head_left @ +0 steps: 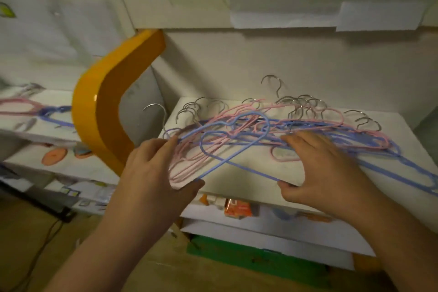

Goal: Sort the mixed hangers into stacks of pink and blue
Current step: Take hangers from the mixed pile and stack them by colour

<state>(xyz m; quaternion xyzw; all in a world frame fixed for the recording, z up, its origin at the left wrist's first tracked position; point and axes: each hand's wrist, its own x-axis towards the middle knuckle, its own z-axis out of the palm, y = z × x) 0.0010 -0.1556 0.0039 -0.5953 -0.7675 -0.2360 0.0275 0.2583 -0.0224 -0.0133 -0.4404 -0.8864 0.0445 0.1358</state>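
A tangled pile of pink and blue wire hangers with metal hooks lies on a white shelf top. A blue hanger with a heart-shaped neck is tilted above the pile. My left hand grips its left end between thumb and fingers, over a bunch of pink hangers. My right hand pinches the blue hanger's right end with the thumb, its fingers spread over the pile. On a lower white surface at far left lie a pink hanger and a blue hanger.
A curved orange panel stands between the two white surfaces. A white wall with taped paper sheets rises behind. Below the shelf top are an orange packet, a green board and a wooden floor with a black cable.
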